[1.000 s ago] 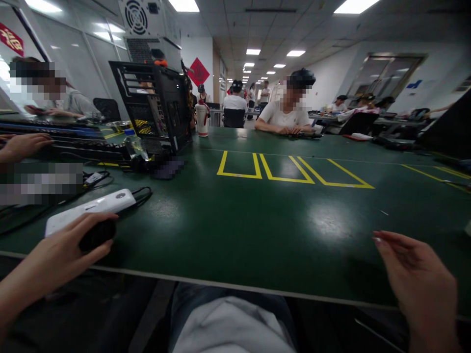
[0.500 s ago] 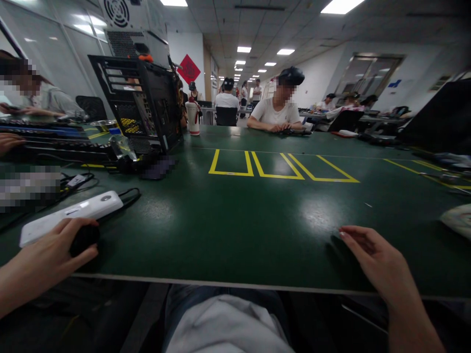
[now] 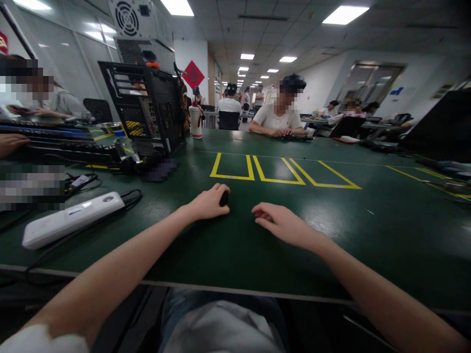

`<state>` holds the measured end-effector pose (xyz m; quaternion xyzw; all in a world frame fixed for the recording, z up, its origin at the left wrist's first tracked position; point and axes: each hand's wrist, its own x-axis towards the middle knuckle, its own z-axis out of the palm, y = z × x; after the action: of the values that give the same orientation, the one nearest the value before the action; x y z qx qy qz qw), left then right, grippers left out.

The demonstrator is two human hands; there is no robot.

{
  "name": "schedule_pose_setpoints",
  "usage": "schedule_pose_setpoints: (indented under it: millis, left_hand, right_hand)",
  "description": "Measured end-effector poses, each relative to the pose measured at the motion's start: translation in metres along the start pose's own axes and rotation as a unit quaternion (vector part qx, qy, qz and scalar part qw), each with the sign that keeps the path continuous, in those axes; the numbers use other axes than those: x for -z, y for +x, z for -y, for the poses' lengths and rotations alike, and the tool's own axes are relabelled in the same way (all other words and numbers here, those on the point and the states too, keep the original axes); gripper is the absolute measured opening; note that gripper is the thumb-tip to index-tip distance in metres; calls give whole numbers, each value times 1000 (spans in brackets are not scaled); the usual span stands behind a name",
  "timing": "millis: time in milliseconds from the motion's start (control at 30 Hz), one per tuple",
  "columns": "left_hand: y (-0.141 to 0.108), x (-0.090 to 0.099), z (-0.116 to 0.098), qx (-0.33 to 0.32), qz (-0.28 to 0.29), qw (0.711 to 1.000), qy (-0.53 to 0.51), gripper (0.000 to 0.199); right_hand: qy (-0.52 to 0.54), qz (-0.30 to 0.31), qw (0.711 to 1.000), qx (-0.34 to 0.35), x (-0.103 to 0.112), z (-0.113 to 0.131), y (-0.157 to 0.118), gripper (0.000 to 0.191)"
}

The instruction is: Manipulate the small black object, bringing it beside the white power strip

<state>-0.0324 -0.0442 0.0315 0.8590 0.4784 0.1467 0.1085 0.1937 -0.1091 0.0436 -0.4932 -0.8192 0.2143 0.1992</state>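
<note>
My left hand (image 3: 208,203) is over the middle of the green table (image 3: 235,255), its fingers curved round a small black rounded object (image 3: 224,198). Most of that object is hidden by the hand, so its kind is unclear. A short gap to the right, my right hand (image 3: 279,221) hovers close to the tabletop. Its fingers are loosely bent and apart, with nothing seen in them. Beyond both hands, yellow tape outlines (image 3: 231,177) mark the table.
A white power strip (image 3: 73,219) with a black cable lies at the left. Behind it stand an open black computer case (image 3: 162,113) and a white cup (image 3: 196,122). Across the table sits a person (image 3: 275,117) in a headset; another person's hand (image 3: 13,143) shows at the left edge.
My left hand has carried the black object from beside the power strip rightward to the table's middle. My right hand has moved left towards it.
</note>
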Motion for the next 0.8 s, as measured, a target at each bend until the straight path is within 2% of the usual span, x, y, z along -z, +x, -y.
schedule_pose_setpoints:
  millis: [33, 100, 200, 300, 433, 533, 633, 733, 800]
  left_hand:
    - [16, -6, -5, -15, -3, 1000, -3, 48]
    - [41, -15, -14, -41, -11, 999, -5, 48]
    - [64, -25, -22, -58, -11, 998, -8, 52]
    - [72, -31, -23, -58, -12, 998, -18, 61]
    - [74, -36, -19, -41, -28, 998, -30, 70]
    - [72, -36, -17, -39, -28, 998, -45, 66]
    - [63, -34, -17, -65, -26, 995, -71, 69]
    - [48, -33, -18, -132, -40, 985, -101, 73]
    - [39, -33, -18, -181, -64, 974, -116, 71]
  right_hand:
    - [28, -2, 1000, -9, 0, -7, 17, 24]
    - [101, -45, 993, -47, -2, -25, 48, 27]
    - [274, -95, 948, -130, -8, -48, 82, 26]
    - [404, -100, 896, -156, -15, -57, 95, 21]
    - [458, -109, 866, -168, -18, -54, 93, 17]
    - [464, -116, 864, -159, -18, -49, 86, 25]
    - [437, -125, 884, -109, -20, -45, 77, 30]
    - [383, -153, 910, -33, -24, -40, 66, 29]
    - [362, -170, 917, 7, -27, -38, 59, 28]
